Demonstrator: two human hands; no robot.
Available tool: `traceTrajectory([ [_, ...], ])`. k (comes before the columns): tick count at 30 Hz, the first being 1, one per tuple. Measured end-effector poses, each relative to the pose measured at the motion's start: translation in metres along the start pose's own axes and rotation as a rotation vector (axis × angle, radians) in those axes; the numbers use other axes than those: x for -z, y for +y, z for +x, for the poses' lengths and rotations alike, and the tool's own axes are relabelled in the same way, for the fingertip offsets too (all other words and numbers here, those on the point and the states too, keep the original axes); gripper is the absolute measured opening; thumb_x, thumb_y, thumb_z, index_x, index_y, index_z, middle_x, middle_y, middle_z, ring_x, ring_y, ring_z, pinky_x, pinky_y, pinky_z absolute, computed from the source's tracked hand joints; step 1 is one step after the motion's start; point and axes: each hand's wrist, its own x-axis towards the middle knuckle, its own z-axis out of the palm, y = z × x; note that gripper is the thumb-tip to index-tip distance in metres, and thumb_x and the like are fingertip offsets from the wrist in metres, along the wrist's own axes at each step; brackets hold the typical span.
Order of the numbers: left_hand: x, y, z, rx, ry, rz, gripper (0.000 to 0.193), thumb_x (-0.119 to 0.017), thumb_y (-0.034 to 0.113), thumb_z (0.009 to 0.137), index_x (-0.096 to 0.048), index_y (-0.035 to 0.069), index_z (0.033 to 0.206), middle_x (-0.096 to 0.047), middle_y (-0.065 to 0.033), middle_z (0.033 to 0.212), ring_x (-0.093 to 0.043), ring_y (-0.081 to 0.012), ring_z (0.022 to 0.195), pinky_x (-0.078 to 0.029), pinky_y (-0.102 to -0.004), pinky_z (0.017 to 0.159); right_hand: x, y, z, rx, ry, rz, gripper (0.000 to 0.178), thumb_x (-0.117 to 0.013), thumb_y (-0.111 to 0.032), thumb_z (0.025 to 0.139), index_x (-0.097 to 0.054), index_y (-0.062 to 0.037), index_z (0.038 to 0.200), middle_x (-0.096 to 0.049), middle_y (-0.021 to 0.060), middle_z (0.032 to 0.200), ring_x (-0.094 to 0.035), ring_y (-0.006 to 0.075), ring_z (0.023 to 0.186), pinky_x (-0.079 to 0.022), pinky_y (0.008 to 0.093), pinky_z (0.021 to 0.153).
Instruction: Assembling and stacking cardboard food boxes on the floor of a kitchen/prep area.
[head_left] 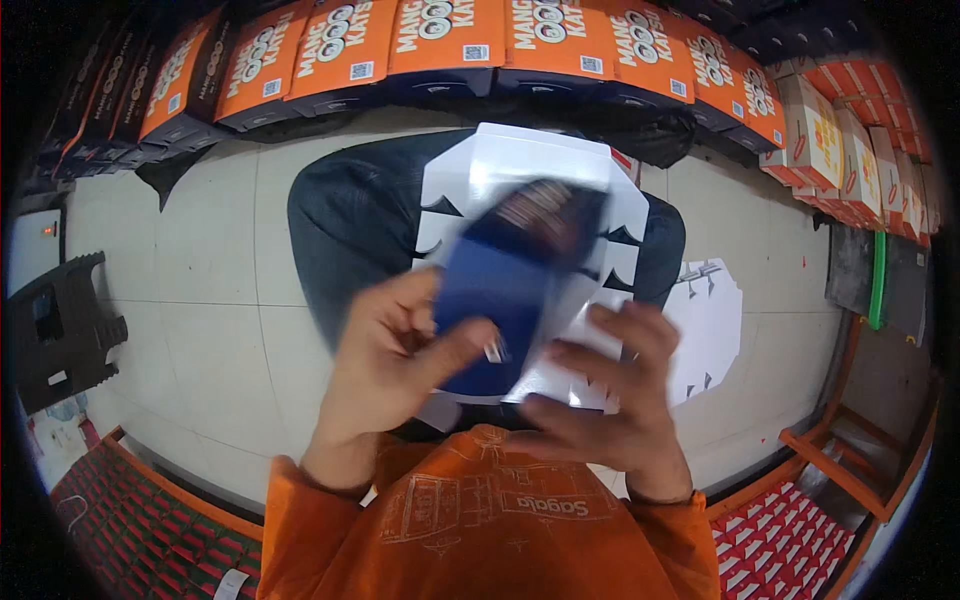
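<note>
My left hand (395, 350) is closed on a dark blue folded carton (497, 285), thumb on its front face. Motion blurs the carton, so its exact folds are hard to read. Close by on its right, my right hand (615, 385) has its fingers apart, also smeared by motion, with nothing visible in it. Under the carton, across my dark-trousered legs, lies a white die-cut cardboard sheet (450, 185) with dark curved slots along its sides.
More white die-cut sheets (712, 320) lie on the tiled floor to the right. Orange and dark blue boxes (440, 50) line the far side. White boxes (815, 130) stand far right, a black plastic stool (70, 330) at left, and red racks (780, 540) behind me.
</note>
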Motion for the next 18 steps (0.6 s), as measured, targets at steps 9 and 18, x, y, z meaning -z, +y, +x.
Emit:
traceTrajectory([
  [9, -0.022, -0.006, -0.009, -0.049, 0.344, -0.616, 0.034, -0.052, 0.012, 0.096, -0.042, -0.002, 0.125, -0.063, -0.0148, 0.106, -0.069, -0.0210, 0.086, -0.061, -0.0317, 0.069, -0.003, 0.012, 0.000, 0.182, -0.121, -0.055, 0.049, -0.066, -0.057, 0.075, -0.070, -0.0152, 0.100, -0.060, 0.0046, 0.117, -0.043, 0.0283, 0.122, -0.033, 0.0468, 0.101],
  [18, -0.019, -0.024, -0.011, 0.025, 0.241, -0.320, 0.035, -0.050, 0.010, 0.097, -0.037, 0.002, 0.128, -0.064, -0.0138, 0.104, -0.070, -0.0227, 0.081, -0.062, -0.0371, 0.067, 0.009, 0.005, 0.023, 0.235, -0.185, -0.339, 0.044, -0.060, -0.052, 0.082, -0.072, -0.0131, 0.099, -0.060, 0.0063, 0.120, -0.042, 0.0308, 0.123, -0.032, 0.0485, 0.101],
])
